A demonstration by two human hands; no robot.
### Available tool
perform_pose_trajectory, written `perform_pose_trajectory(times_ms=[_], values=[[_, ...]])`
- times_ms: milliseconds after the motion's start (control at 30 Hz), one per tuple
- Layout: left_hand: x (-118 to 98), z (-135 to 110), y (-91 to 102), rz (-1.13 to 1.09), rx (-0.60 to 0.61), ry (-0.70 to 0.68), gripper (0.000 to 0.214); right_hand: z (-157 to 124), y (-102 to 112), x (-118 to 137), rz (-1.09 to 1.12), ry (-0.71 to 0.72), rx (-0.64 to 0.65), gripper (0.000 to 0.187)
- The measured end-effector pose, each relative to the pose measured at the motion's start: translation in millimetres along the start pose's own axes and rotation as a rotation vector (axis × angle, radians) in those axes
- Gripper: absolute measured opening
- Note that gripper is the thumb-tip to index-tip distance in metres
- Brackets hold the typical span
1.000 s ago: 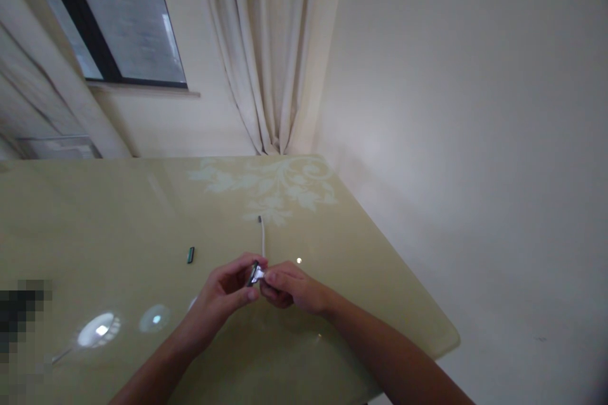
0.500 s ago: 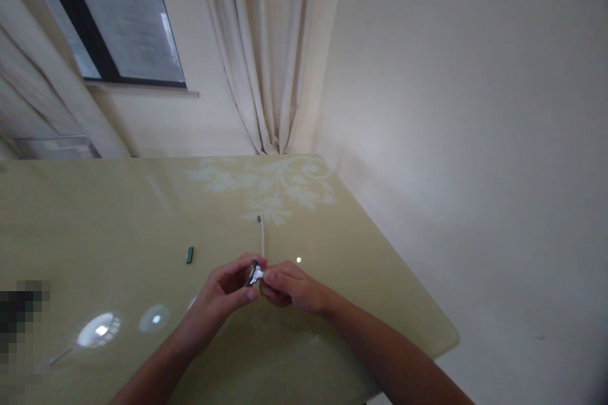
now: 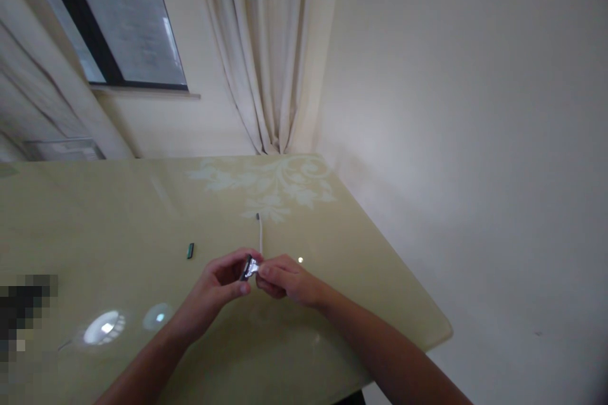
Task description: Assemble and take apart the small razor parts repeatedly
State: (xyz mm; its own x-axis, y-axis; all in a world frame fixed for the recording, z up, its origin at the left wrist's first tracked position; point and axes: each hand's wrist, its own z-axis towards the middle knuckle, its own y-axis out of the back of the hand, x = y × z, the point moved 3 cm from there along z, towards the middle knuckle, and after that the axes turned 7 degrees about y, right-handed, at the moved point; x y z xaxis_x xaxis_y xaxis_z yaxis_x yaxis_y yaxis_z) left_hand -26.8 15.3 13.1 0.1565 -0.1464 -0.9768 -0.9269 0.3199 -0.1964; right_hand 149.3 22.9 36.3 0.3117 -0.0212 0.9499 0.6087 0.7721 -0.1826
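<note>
In the head view, the left hand [image 3: 213, 283], thumb and fingers moderately parted, spans the dark end of a silver-and-black razor [image 3: 250, 267] over the table [image 3: 351, 266]; the right hand [image 3: 287, 280] pinches its silver neck closely. This appears to be fine two-handed adjustment; the next move likely calls for steady, aligned grips

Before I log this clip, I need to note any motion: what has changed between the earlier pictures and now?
The left hand and right hand have shifted slightly leftward, carrying the small silver-and-dark piece with them. Nothing was visibly picked up or let go. The dark-green piece stayed put on the table.
</note>
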Motion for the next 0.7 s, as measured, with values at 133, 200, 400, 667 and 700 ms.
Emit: perform_pose_trajectory(times_ms=[133,200,400,667,700], values=[[5,0,4.3,-0.017,-0.046,0.01,0.055,0,-2,1,-0.02,0.0,0.004,0.058],[5,0,6.3,-0.039,-0.068,0.0,0.056,0,-3,0,-0.016,0.0,0.022,0.059],[-12,25,-3.7,0.236,-0.212,-0.058,0.051,4,16,-2,0.082,0.132,-0.105,0.058],[-8,128,-78.3,0.981,-0.145,-0.138,0.044,-8,96,34,0.193,0.417,-0.683,0.052],[-2,140,-85.0,1.026,-0.151,-0.104,0.044,-11,104,37,0.191,0.436,-0.73,0.052]])
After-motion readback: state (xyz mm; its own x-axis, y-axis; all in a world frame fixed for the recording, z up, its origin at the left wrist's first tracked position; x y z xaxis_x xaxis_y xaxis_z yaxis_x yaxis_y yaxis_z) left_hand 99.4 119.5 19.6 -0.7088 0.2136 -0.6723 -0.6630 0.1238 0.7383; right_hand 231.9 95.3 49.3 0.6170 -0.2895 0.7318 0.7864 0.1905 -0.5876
